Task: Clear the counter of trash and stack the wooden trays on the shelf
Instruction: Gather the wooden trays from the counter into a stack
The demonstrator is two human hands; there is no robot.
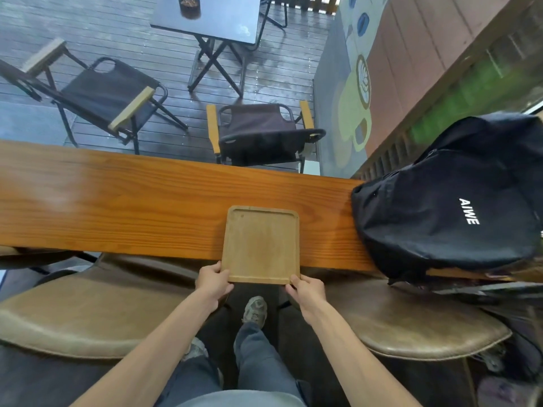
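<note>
A square light wooden tray (261, 243) with rounded corners lies flat on the orange-brown wooden counter (117, 201), its near edge sticking out over the counter's front edge. My left hand (213, 279) grips the tray's near left corner. My right hand (307, 289) grips its near right corner. The tray holds nothing. No trash shows on the counter.
A black backpack (449, 201) rests on the counter's right end, close to the tray. Two brown padded stools (88, 312) (411, 327) stand just below the counter on either side of my legs. Beyond the counter are folding chairs (258, 133) and a dark table (211, 16) on decking.
</note>
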